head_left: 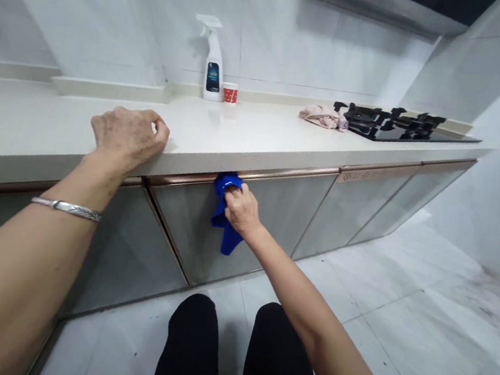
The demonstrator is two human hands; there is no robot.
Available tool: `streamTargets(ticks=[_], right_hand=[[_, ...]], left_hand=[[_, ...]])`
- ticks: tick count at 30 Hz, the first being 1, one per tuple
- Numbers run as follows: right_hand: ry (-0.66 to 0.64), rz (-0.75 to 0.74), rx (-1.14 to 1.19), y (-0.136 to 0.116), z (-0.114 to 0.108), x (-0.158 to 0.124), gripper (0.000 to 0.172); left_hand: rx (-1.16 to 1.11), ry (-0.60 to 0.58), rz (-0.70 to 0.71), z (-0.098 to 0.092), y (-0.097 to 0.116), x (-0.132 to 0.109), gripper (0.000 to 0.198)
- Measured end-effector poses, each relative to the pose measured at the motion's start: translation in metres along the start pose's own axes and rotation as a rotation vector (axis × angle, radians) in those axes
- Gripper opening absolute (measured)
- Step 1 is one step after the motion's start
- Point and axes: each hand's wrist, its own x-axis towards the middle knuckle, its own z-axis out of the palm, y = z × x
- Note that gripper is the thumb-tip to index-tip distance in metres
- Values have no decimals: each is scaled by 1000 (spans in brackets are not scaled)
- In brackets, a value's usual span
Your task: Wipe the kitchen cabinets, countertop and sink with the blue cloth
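My right hand [242, 211] is closed on a blue cloth [228, 239], its fingers partly hidden in the folds. The cloth is pressed at the copper-coloured top trim [296, 173] of a grey cabinet door [280, 215], just under the counter's edge. Lower ends of the cloth hang down in front of the door. On the white countertop [256, 131], near its front edge, my left hand [130, 133] rests with fingers curled in and thumb near the forefinger. Nothing shows in it. A silver bangle [67, 209] circles the left wrist.
Against the back wall stand a white spray bottle [214, 63] and a red-and-white paper cup [230, 92]. A crumpled pink cloth [323, 116] lies beside the black gas hob [401, 128]. A range hood [388, 7] hangs above. My knees are close to the cabinets.
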Motion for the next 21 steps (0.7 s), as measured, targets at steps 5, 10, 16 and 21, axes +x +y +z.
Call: streamTargets(ticks=[5,10,16,21], right_hand=[[60,106,-46,55,1,-19,30],[211,315,-132,106,2,-40,22],[412,416,-114,80,16,-30,21],[412,292,13,9,43,-13,20]], left_hand=[[-56,-10,56,2,-40,5,50],[-118,-24,46,8,-42,6,47],[-171,-43,25,12,-41,8,52],[-186,-20,33,17,-40,5,50]])
